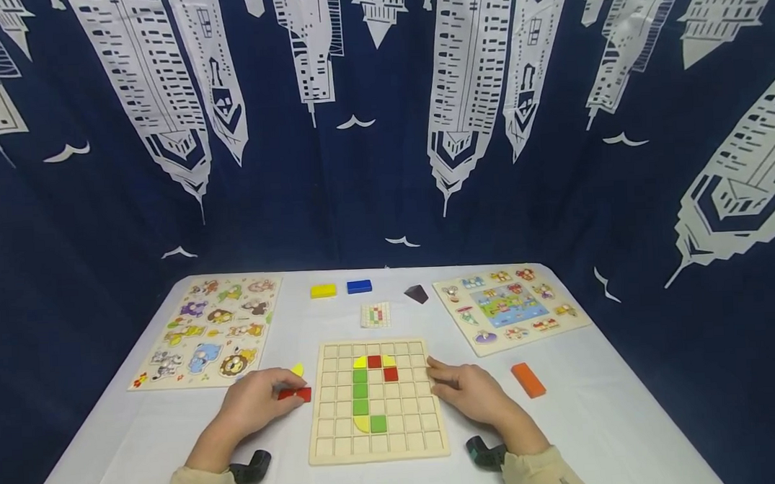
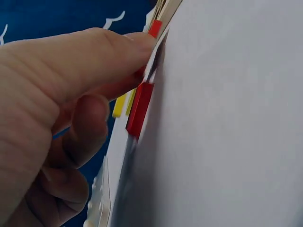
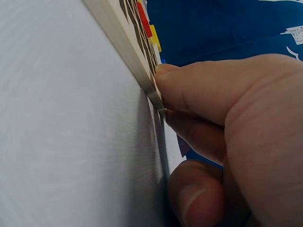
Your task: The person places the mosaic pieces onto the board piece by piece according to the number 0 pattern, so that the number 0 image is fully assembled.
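In the head view my left hand is just left of the wooden grid board. Its thumb and index finger pinch at a row of red blocks, with red showing on both sides of the fingertips. A yellow piece lies just beyond these fingers. On the board sit green squares, red squares and rounded yellow pieces. My right hand rests against the board's right edge, fingertips touching the rim; the right wrist view shows the thumb at the edge of the wood.
Behind the board lie a small pattern card, a yellow block, a blue block and a dark piece. An animal puzzle is at left, another puzzle at right, near an orange block.
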`<state>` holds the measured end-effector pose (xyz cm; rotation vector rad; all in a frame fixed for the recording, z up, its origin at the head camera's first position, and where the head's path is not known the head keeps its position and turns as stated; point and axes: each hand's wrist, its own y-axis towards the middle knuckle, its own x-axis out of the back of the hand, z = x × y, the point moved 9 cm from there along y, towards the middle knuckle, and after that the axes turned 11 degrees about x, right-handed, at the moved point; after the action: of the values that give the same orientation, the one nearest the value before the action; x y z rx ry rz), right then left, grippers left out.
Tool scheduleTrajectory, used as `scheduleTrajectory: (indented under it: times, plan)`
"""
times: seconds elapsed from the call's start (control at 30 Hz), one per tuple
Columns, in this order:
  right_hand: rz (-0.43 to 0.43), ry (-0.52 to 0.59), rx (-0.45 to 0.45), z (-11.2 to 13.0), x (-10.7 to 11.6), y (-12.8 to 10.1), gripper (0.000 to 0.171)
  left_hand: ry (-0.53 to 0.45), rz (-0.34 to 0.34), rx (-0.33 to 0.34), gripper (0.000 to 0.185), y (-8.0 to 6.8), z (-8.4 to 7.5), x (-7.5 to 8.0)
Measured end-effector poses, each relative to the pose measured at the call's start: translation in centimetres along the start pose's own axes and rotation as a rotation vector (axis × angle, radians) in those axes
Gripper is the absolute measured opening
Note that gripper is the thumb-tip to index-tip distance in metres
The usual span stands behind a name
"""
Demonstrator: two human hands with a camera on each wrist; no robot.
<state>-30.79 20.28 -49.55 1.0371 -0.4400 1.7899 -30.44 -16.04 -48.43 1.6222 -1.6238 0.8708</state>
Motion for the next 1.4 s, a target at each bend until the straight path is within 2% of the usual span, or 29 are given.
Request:
scheduleTrajectory:
  times: [0.17, 0.27, 0.47, 0.73, 0.93, 1.03, 1.2, 1.4]
  plan:
    - [-0.004, 0.000, 0.007, 0.1, 0.1, 0.0, 0.039, -0.025, -0.034, -0.018, 0.021, -0.3, -1.3, -0.4]
    - [-0.001, 0.003, 0.006, 0.2, 0.1, 0.0, 0.039, -0.085, -0.027, -0.008, 0.019, -0.4, -2.2, -1.0]
    - [0.003, -0.005, 0.023, 0.3, 0.0, 0.0, 0.040, -0.163, -0.041, -0.059, 0.015, -0.8, -5.5, -2.6]
    - [-0.008, -0.013, 0.023, 0.3, 0.1, 0.0, 0.039, -0.049, 0.041, -0.212, 0.010, -1.0, -10.8, -5.1]
    - [0.001, -0.004, 0.029, 0.3, -0.1, 0.0, 0.038, 0.027, 0.107, -0.266, 0.007, -0.6, -13.2, -7.2]
    - [0.007, -0.007, 0.030, 0.3, -0.1, 0.0, 0.039, 0.076, 0.114, -0.298, 0.006, -0.4, -14.3, -7.9]
    - [-0.002, 0.001, 0.032, 0.5, 0.1, 0.0, 0.039, 0.132, 0.095, -0.320, 0.006, -0.3, -15.5, -8.1]
    - [0.000, -0.007, 0.013, 0.4, 0.1, -0.1, 0.038, 0.102, 0.060, -0.281, 0.005, -0.1, -15.2, -8.3]
